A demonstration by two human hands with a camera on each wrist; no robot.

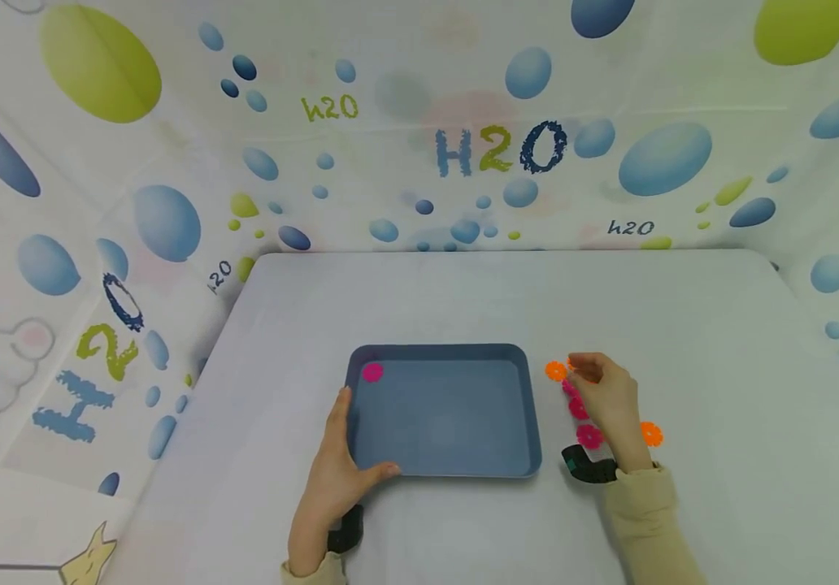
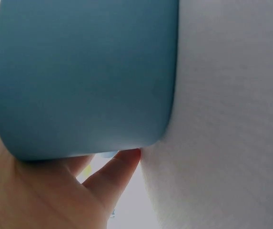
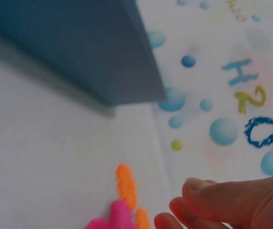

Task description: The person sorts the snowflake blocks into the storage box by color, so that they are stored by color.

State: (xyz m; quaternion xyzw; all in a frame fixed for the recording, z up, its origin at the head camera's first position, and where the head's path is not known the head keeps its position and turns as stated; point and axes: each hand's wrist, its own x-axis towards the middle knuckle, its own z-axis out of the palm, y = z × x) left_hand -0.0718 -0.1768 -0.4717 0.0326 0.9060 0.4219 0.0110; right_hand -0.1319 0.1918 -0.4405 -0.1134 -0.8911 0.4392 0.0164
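My left hand (image 1: 339, 475) holds the near left corner of a blue-grey rectangular tray (image 1: 449, 410), thumb along the front rim and fingers against the left side. A pink flower-shaped piece (image 1: 372, 372) lies inside the tray's far left corner. To the right of the tray, my right hand (image 1: 610, 398) hovers over loose flower pieces, its thumb and fingertips bent close to an orange flower piece (image 1: 555, 370); nothing shows between them in the right wrist view. Beside that hand lie pink flower pieces (image 1: 589, 436), some partly hidden under it, and another orange flower piece (image 1: 651, 434) near the wrist.
A white-covered table (image 1: 427, 296) carries the tray and pieces. Behind it and to the left hangs a curtain (image 1: 405, 162) printed with bubbles and "H2O". Black wrist-camera mounts (image 1: 588, 465) sit at both wrists, below beige sleeves (image 1: 646, 520).
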